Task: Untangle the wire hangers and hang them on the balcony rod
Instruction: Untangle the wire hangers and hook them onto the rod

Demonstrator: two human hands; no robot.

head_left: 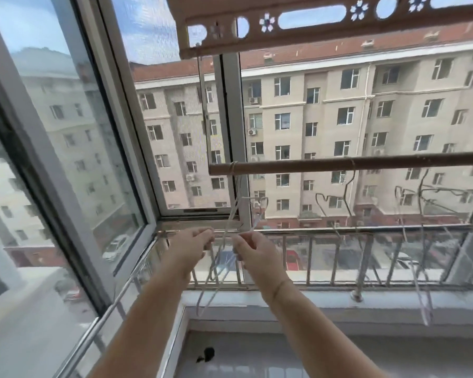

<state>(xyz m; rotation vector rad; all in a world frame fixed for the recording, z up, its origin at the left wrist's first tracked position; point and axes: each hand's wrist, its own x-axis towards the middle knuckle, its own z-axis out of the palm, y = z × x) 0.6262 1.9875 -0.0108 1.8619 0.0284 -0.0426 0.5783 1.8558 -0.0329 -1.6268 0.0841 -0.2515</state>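
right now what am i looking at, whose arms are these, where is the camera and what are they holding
No machine here: these are a person's two bare arms, filmed by one camera worn on the head, looking forward and down. The left hand and right hand each pinch a tangle of thin white wire hangers in front of a balcony window. Above them runs a brown wooden rod, with other wire hangers already hooked on it to the right. Below are a metal railing and a white windowsill. Whether the held tangle hangs from the rod is unclear.
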